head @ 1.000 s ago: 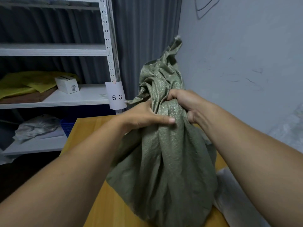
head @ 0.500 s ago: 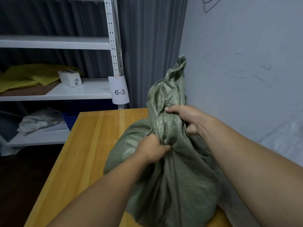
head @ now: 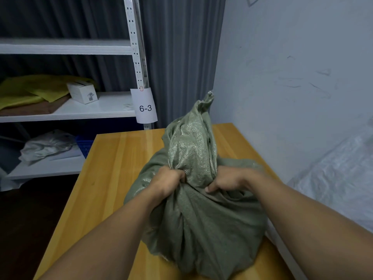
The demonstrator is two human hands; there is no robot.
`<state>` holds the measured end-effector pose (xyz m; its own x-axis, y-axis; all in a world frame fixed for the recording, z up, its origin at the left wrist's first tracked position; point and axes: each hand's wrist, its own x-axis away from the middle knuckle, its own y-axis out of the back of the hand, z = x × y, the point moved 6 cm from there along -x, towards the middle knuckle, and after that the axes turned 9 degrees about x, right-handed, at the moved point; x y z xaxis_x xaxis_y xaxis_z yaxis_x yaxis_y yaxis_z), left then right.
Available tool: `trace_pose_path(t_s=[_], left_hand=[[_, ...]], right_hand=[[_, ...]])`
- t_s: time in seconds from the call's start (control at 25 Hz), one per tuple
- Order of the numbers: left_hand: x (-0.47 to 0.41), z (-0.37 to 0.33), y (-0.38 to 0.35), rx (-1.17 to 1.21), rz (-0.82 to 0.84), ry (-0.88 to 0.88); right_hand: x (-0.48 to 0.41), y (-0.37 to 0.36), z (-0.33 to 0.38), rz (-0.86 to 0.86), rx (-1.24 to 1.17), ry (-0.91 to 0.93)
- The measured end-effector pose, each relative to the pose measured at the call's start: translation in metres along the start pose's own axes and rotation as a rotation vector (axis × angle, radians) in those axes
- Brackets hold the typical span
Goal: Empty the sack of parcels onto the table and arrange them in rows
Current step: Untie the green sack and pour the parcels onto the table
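On yellow wooden table [head: 113, 158], olive-green woven sack [head: 201, 219], neck bunched upright, gripped by left hand [head: 167, 180] and right hand [head: 228, 179], fingers curled into cloth, white metal shelf rack [head: 80, 110] behind, grey wall [head: 282, 77] at right.

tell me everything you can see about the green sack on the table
The sack is olive-green woven fabric with a slight sheen, creased and bulging; its contents are hidden. It sits on the wooden table, toward the side nearest the wall. Its neck is gathered into a bunch, the tip pointing up. The left hand and right hand grip the neck on either side.
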<state>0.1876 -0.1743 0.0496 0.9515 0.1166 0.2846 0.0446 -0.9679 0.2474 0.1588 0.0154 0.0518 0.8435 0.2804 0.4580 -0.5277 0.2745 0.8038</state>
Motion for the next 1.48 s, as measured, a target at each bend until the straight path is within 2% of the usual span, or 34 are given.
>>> trace_pose_path(t_s=[0.12, 0.28, 0.36, 0.6, 0.76, 0.92, 1.04, 1.24, 1.4, 1.48], left_hand=[[0.009, 0.002, 0.020, 0.027, -0.032, 0.020], [0.025, 0.000, 0.055, 0.022, -0.032, 0.028], [0.032, -0.006, 0.074, 0.028, -0.044, 0.007], [0.032, -0.035, 0.100, 0.126, -0.107, -0.120], [0.033, -0.034, 0.084, 0.122, -0.037, -0.112], [0.029, -0.032, 0.066, 0.262, -0.028, -0.055], [0.031, -0.033, 0.046, 0.297, -0.022, -0.035], [0.044, -0.070, 0.012, 0.190, 0.043, 0.015], [0.044, -0.100, 0.006, 0.246, 0.069, 0.087], [0.043, -0.088, -0.002, 0.237, 0.014, 0.130]], right_hand=[[0.003, -0.007, 0.026, 0.016, -0.109, -0.016], [0.008, -0.023, 0.055, 0.130, -0.283, -0.048], [0.013, -0.025, 0.072, 0.117, -0.354, -0.018], [0.021, 0.017, 0.092, -0.249, -0.364, 0.023], [0.026, 0.009, 0.071, -0.396, -0.373, 0.049], [0.036, -0.005, 0.026, -0.172, -0.090, -0.104], [0.042, -0.015, 0.021, -0.077, -0.012, -0.028], [0.042, -0.011, 0.045, -0.100, -0.069, 0.183], [0.041, 0.008, 0.043, 0.074, -0.309, 0.318], [0.037, 0.006, 0.035, 0.044, -0.300, 0.323]])
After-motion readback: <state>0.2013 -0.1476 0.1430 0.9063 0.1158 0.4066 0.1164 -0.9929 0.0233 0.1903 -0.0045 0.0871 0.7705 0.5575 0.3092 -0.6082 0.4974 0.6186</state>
